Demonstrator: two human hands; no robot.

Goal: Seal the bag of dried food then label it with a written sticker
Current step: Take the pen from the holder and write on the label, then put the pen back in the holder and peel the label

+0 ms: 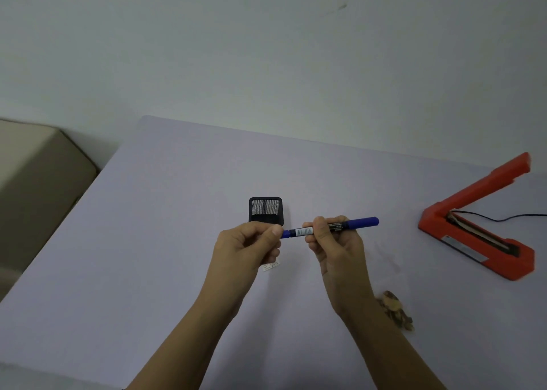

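Left hand (pixel 251 241): pinches marker (pixel 303 231) end.
Right hand (pixel 334 241): fingers curled round marker.
Sticker (pixel 270 266): mostly hidden under left hand.
Bag (pixel 396 309): clear, outline hard to see.

Pale table (pixel 148 241) carries mesh pen holder (pixel 265 209), red sealer (pixel 435 223), dried food bag (pixel 395 309), small sticker (pixel 270 266)

Pretty bare room tbh. A plain pale wall (pixel 266 49) fills the top half, with a small dark scuff (pixel 342 5) up toward the right. Below it is a big table (pixel 148 241) with a flat lilac-grey top. Off to the left there's a beige cushioned seat (pixel 38 182), lower than the tabletop. The light's soft and even.
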